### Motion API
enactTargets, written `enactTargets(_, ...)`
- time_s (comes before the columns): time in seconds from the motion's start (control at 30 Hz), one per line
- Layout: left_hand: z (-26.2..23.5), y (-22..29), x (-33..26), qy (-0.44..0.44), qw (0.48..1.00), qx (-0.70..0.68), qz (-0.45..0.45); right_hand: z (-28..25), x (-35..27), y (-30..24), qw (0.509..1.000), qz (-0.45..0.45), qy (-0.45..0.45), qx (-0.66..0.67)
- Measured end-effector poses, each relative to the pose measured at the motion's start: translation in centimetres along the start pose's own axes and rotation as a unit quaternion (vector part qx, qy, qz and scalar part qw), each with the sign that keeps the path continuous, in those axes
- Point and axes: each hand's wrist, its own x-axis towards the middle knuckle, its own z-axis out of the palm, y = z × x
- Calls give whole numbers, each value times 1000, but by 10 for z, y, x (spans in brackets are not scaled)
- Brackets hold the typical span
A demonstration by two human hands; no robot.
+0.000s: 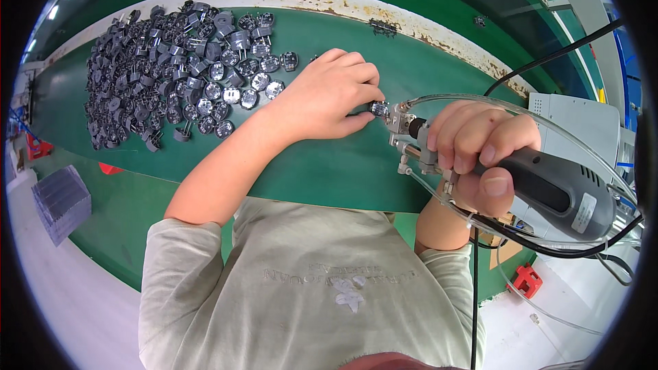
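Component (pixel 378 107) — mostly hidden by left hand (pixel 327 96) fingers — meets handheld tool (pixel 541 185).

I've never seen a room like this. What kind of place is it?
Probably a factory workbench. A heap of small round grey plastic parts lies on a long green worn table. The left hand pinches one part, while the right hand holds a grey powered hand tool with clear tubes.
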Motion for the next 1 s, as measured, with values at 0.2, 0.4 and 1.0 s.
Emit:
enactTargets(0.2, 3, 1, -2, 3, 1000, 3, 2, 10, 5, -1, 999, -4, -7, -37)
enactTargets(0.4, 3, 1, -4, -3, 1000, 1, 14, 18, 5, 11, 998, -23, -2, -60)
enactTargets(1.0, -66, -87, 91, 128, 970, 172, -113, -12, -18, -27, 976, -2, 216, -17)
